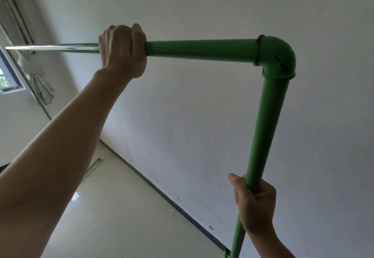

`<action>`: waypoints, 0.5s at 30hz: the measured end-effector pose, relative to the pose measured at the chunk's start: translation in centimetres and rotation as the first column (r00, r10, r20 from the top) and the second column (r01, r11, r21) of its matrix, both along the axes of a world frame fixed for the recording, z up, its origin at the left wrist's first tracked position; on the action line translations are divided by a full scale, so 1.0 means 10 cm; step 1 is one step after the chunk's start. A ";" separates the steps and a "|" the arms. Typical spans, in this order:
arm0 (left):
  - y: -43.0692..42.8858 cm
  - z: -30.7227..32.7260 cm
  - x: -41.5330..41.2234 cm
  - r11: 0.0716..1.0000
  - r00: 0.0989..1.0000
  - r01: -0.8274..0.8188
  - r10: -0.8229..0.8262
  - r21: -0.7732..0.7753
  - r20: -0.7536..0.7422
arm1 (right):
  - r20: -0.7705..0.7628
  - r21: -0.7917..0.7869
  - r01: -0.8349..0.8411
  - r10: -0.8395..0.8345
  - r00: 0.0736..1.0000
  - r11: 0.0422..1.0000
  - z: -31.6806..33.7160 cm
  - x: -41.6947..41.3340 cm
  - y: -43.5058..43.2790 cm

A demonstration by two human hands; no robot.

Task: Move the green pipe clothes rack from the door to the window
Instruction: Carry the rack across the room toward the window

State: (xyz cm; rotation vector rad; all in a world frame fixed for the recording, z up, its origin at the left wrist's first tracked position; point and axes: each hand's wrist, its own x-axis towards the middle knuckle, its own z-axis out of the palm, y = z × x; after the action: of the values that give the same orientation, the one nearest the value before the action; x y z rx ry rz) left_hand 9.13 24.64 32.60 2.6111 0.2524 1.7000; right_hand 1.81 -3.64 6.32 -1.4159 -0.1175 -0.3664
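Observation:
The green pipe clothes rack [202,49] fills the view, seen tilted: a top bar runs left to right into an elbow joint [277,55], then a post drops down to the bottom edge. My left hand [123,51] is wrapped around the top bar from above. My right hand [255,203] grips the near post low down. The rack's far post [38,99] and a far foot [93,165] show small at the left, near the window [8,75].
A plain white wall [202,126] runs along the right of the rack, with a dark skirting board [162,193] at its foot. A pale glossy tiled floor [113,207] lies below. A bunched curtain [38,79] hangs beside the window at far left.

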 end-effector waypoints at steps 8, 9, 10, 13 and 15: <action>0.97 0.02 -0.33 0.999 0.997 0.018 -0.022 0.044 0.078 | 0.029 0.007 -0.090 0.090 0.996 0.996 0.02 0.13 1.04; 1.11 0.03 -0.36 1.000 0.997 0.023 -0.025 0.021 0.074 | 0.038 -0.004 -0.103 0.103 0.994 0.995 0.02 0.15 1.19; 1.25 0.03 -0.39 1.000 0.998 0.016 -0.016 0.010 0.066 | 0.044 -0.006 -0.119 0.119 0.992 0.993 0.02 0.18 1.34; 1.71 0.03 -0.48 1.000 0.999 -0.013 0.014 -0.015 0.048 | 0.057 -0.010 -0.174 0.175 0.983 0.985 0.04 0.27 1.80; 2.04 0.04 -0.50 0.999 0.998 -0.025 0.026 -0.022 0.051 | 0.071 -0.028 -0.208 0.209 0.975 0.978 0.05 0.31 2.11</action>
State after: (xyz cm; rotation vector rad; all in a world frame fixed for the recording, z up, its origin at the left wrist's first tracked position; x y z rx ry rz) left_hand 4.11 45.00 32.99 2.5558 0.3022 1.7591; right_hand 4.92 17.43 6.83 -1.3953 -0.3285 -0.2438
